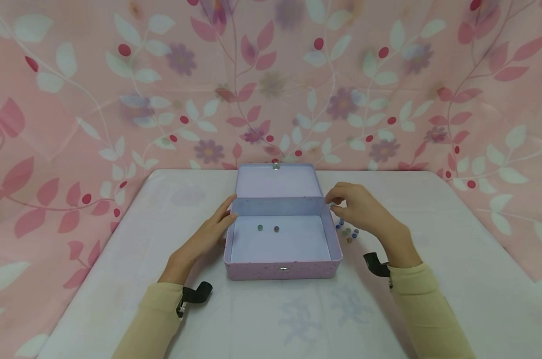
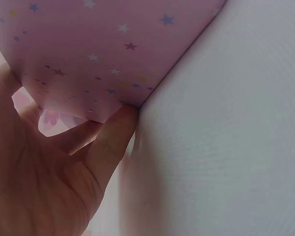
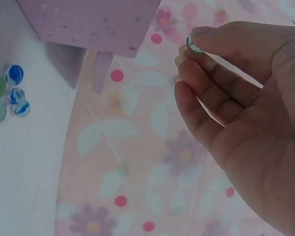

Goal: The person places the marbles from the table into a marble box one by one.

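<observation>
Pinching a clear greenish marble (image 3: 194, 45) with the right hand (image 1: 359, 205), clamping thumb and forefinger together on it and curving the other right fingers (image 3: 188, 101) loosely. Poising that hand above the counter (image 1: 253, 314), bending at the wrist and pointing the fingers inward, with the right rear part of a pale purple box (image 1: 257, 270) just to their left. Passing over loose marbles (image 1: 354, 235), lower than the right fingers and nearer the person. Reaching forward with the left hand (image 1: 203, 234), spreading its fingers apart and touching the box's left wall. Flanking, between left and right fingers, two marbles (image 1: 259, 228) on the box's floor. Slanting both forearms inward from yellowish sleeves (image 1: 432, 309).
</observation>
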{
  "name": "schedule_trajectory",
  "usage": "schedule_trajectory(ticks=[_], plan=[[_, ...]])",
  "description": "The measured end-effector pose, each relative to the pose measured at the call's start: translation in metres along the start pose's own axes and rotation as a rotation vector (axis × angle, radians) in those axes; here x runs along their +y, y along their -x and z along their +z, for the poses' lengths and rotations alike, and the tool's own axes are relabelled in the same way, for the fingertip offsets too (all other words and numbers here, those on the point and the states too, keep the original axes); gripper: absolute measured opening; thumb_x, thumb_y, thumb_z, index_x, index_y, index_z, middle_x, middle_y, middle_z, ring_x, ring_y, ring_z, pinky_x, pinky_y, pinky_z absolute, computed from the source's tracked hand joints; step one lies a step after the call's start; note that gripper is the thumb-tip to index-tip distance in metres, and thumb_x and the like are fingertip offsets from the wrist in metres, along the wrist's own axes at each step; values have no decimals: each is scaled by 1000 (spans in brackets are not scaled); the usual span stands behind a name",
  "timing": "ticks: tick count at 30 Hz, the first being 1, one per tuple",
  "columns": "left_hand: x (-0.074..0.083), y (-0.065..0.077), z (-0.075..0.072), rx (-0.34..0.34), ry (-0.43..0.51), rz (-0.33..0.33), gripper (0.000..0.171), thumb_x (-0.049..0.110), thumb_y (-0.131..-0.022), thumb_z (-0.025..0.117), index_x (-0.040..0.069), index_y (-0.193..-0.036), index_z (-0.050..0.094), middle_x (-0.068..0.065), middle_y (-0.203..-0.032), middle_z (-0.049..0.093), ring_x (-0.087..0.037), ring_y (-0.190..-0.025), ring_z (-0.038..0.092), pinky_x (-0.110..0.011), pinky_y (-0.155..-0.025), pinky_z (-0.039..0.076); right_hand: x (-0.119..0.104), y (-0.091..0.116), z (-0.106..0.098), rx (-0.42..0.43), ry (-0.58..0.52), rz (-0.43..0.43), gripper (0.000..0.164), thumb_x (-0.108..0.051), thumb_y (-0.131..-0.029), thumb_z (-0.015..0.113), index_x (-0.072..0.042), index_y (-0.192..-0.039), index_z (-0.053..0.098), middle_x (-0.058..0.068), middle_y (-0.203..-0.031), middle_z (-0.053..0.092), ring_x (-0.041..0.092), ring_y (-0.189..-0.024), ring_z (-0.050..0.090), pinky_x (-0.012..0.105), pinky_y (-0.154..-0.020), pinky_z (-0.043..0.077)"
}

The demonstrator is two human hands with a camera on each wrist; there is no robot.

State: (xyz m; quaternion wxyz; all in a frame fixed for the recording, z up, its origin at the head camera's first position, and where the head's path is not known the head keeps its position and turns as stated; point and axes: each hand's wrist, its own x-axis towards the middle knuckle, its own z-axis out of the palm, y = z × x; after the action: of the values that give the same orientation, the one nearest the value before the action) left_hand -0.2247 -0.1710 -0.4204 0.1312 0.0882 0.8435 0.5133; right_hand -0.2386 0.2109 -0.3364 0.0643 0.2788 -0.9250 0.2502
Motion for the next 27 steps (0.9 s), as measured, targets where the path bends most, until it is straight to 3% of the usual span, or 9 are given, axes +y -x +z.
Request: schedule_trajectory(ticks=[10, 17, 27], plan=[[0, 0, 0, -1, -8, -6, 62, 66, -98, 39, 59, -151, 8, -5, -168, 15, -37, -153, 19, -63, -106, 43, -12, -4, 14, -28, -15, -51, 14, 1, -85, 70, -9, -94, 73, 0, -93, 66, 17, -90, 62, 35, -82, 56], [-3, -3, 0, -7, 8, -22, 60, 58, -102, 39, 55, -153, 7, -8, -168, 14, -38, -153, 20, -63, -105, 44, -19, -5, 24, -50, -27, -75, 16, 3, -84, 71, -10, -93, 73, 0, -91, 65, 17, -88, 60, 41, -81, 56], [-3, -2, 0, 1, 3, -1, 58, 60, -101, 40, 59, -151, 11, -8, -167, 18, -39, -151, 24, -61, -102, 47, -35, -9, 42, -158, 42, -105, 11, -2, -86, 72, -9, -94, 73, -2, -90, 64, 15, -85, 59, 29, -77, 52]])
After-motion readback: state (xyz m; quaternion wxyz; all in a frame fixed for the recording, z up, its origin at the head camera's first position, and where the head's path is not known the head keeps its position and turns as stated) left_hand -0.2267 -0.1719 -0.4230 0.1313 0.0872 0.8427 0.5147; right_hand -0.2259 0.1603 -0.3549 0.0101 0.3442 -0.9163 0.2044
